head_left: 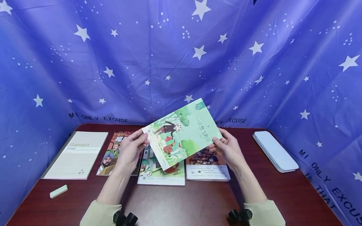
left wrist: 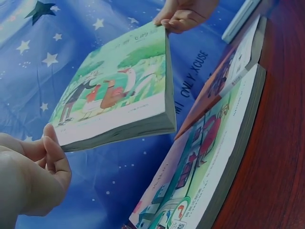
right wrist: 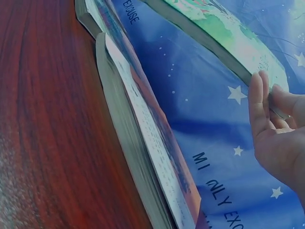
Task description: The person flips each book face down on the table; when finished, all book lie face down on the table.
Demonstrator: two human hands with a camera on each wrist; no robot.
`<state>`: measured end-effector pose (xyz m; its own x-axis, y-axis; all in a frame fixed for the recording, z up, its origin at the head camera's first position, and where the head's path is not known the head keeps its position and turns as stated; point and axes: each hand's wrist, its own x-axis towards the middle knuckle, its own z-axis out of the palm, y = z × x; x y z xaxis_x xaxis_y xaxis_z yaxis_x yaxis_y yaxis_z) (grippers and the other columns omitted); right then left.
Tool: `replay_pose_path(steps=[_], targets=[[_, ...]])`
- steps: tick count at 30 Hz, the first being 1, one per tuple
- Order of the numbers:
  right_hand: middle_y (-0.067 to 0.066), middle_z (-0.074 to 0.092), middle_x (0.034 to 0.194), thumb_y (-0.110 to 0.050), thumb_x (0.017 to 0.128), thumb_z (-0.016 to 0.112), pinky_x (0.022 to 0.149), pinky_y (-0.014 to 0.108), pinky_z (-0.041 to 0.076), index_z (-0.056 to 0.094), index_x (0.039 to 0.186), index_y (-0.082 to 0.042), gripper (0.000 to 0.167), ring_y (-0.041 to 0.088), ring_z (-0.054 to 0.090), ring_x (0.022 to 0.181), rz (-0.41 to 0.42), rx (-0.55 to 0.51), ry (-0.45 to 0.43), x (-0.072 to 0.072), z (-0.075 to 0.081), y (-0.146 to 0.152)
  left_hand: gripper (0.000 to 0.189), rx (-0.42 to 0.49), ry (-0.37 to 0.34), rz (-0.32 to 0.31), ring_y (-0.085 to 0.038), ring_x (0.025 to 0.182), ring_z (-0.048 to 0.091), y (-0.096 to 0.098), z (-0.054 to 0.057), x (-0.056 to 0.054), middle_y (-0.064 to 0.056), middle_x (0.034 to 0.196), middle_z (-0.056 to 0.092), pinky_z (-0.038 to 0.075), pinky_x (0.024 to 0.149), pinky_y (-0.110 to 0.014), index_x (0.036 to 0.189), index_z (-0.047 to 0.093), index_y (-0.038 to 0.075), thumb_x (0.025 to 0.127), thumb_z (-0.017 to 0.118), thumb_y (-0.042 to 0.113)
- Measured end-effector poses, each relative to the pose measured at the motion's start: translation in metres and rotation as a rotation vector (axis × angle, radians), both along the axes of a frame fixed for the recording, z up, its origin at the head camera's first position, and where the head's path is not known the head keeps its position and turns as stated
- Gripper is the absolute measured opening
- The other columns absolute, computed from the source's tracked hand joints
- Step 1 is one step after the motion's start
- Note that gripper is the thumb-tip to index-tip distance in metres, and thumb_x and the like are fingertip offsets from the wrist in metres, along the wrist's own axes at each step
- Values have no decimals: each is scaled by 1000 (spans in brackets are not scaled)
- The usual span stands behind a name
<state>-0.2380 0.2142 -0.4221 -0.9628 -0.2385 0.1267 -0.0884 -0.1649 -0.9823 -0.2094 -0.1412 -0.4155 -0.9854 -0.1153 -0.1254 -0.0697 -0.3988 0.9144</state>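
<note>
A green picture-cover book [head_left: 181, 133] is held up over the table, tilted, its right end higher than its left. My left hand [head_left: 132, 149] pinches its left end between thumb and fingers; my right hand [head_left: 228, 149] grips the right end the same way. In the left wrist view the book [left wrist: 114, 90] shows its page edges, with the left hand [left wrist: 35, 171] at a lower corner. The right wrist view has the right hand [right wrist: 279, 124] at the book's end. Below it lie a book with a crab on its cover [head_left: 161, 180] and a brown-covered book [head_left: 207, 172], both partly hidden.
Another illustrated book [head_left: 108, 160] lies behind my left forearm. Farther left are a Gambit notebook [head_left: 74, 157] and a small white eraser-like block [head_left: 58, 191]. A white case [head_left: 275, 151] lies on the right of the dark red table [head_left: 181, 204]. A blue starry curtain [head_left: 169, 56] surrounds the table.
</note>
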Motion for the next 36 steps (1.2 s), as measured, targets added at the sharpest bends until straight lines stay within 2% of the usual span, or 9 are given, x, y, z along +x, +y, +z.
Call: replay_pose_path(steps=[10, 19, 24, 26, 29, 33, 36], targets=[[1, 76, 113, -2, 102, 59, 78, 33, 66, 40, 154, -1, 56, 14, 76, 77, 3, -37, 73, 2, 2, 0, 50, -26, 19, 8, 1, 74, 66, 1, 2, 2, 10, 81, 69, 55, 74, -10, 154, 45, 3, 105, 57, 9], [1, 73, 114, -8, 104, 59, 82, 29, 65, 40, 156, -3, 56, 12, 75, 82, -29, -70, 77, 6, 3, -6, 48, -94, 40, 50, -1, 81, 65, 2, 3, 5, 11, 80, 68, 56, 85, -14, 154, 45, 3, 108, 52, 18], [0, 75, 118, -18, 107, 56, 83, 30, 65, 40, 157, -5, 54, 14, 76, 84, -29, -101, 80, 8, 3, -5, 47, -104, 59, 75, -1, 82, 66, 4, 3, 5, 12, 76, 70, 57, 90, -16, 152, 46, 0, 109, 50, 20], [1, 75, 120, -23, 108, 53, 84, 30, 65, 39, 158, -6, 54, 14, 76, 86, -18, -108, 89, 8, 3, -5, 46, -108, 63, 84, -1, 82, 67, 4, 2, 5, 12, 77, 71, 57, 90, -15, 151, 48, 0, 109, 50, 20], [2, 73, 123, -28, 110, 48, 87, 31, 64, 36, 159, -5, 55, 15, 76, 90, 8, -123, 106, 7, 3, -6, 45, -110, 66, 99, 0, 84, 70, 4, 1, 4, 12, 87, 71, 58, 92, -15, 149, 50, 0, 109, 50, 21], [5, 71, 126, -28, 111, 45, 93, 33, 63, 37, 158, -4, 54, 17, 76, 96, 18, -165, 112, 5, 2, -7, 45, -94, 77, 108, 0, 87, 73, 4, 1, 3, 11, 98, 71, 58, 96, -17, 149, 51, -1, 109, 51, 20], [6, 71, 126, -26, 111, 44, 95, 34, 62, 40, 157, -5, 51, 19, 76, 98, 6, -204, 110, 5, 0, -8, 45, -72, 86, 112, -2, 85, 75, 5, 1, 3, 11, 94, 74, 58, 97, -19, 148, 51, -3, 108, 53, 19]])
